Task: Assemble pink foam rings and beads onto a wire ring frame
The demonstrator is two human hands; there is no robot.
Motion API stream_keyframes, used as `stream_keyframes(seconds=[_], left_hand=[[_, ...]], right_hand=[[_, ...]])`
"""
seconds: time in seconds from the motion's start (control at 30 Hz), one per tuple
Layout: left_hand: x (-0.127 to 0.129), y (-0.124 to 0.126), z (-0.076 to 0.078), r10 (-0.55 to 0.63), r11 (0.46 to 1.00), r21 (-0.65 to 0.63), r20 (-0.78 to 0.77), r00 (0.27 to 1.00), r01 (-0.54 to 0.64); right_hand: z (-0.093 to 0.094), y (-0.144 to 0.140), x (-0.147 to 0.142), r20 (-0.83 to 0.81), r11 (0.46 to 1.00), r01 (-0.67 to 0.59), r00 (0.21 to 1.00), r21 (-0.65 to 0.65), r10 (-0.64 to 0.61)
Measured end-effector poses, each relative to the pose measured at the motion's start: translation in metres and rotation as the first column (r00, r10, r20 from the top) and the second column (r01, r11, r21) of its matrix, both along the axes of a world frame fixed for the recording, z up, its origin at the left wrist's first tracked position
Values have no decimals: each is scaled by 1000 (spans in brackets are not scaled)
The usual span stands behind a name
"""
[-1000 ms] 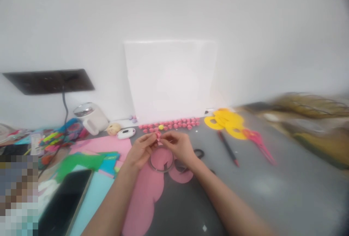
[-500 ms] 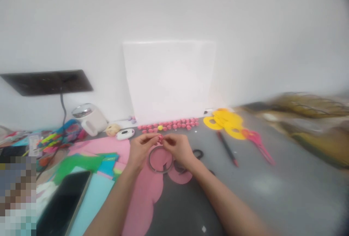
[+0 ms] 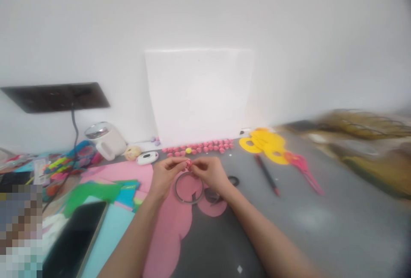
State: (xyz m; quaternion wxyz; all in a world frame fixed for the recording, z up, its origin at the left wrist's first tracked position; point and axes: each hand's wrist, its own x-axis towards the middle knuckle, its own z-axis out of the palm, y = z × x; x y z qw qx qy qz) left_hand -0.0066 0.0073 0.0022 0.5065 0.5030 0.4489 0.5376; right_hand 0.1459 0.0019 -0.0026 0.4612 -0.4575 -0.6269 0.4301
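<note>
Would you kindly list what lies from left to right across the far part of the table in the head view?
White mug → small white device → row of pink beads → yellow paper cutouts → red pen → pink scissors.

The small pink piece [image 3: 189, 164] pinched between both hands is too small to tell its shape — perhaps folded paper. At the right edge, a brownish heap [image 3: 369, 141] is blurred. A pixelated patch [image 3: 21, 231] hides the lower left corner, and the black scissors [image 3: 224, 186] are partly covered by the right hand [image 3: 210, 173].
</note>
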Motion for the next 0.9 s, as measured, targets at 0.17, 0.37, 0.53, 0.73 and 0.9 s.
stream_keyframes(seconds=[0.17, 0.37, 0.53, 0.73, 0.9], left_hand=[[-2, 1, -1, 5, 1000, -9, -11, 1000, -5], [-1, 1, -1, 12, 997, -79, 76, 997, -6], [0, 2, 0, -17, 973, -207, 373, 928, 100], [0, 3, -2, -53, 955, -235, 461, 886, 180], [5, 2, -5, -56, 955, -225, 507, 860, 194]], right_hand=[[-3, 0, 0, 37, 999, -29, 999, 20, 28], [0, 1, 0, -56, 1000, 3, 998, -22, -5], [1, 2, 0, -216, 995, -21, 976, -102, -2], [3, 1, -1, -337, 996, -61, 941, -69, 34], [13, -3, -1, -426, 982, -115, 904, -152, 40]])
